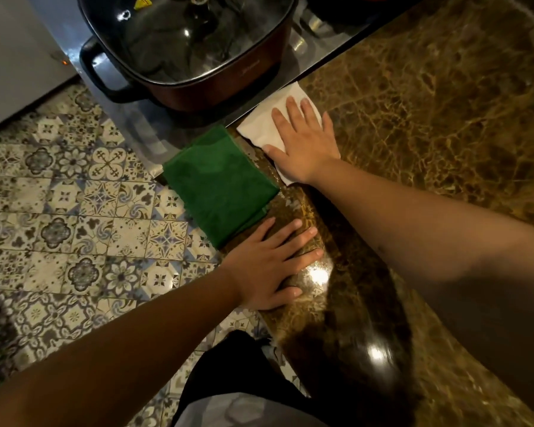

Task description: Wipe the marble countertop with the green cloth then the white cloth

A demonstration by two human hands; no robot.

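The brown marble countertop (429, 124) fills the right side. A folded white cloth (272, 118) lies flat on it near the far left corner. My right hand (302, 143) presses palm-down on this cloth with fingers spread. A folded green cloth (219, 183) hangs over the counter's left edge, just beside the white one. My left hand (275, 266) rests flat on the counter's rounded edge, fingers apart, its fingertips just short of the green cloth's near corner. It holds nothing.
A dark pot with a glass lid (191, 47) stands on a shiny steel surface (136, 124) right behind the cloths. Patterned floor tiles (59, 211) lie to the left, below the counter edge. My dark clothing (235, 380) shows at the bottom.
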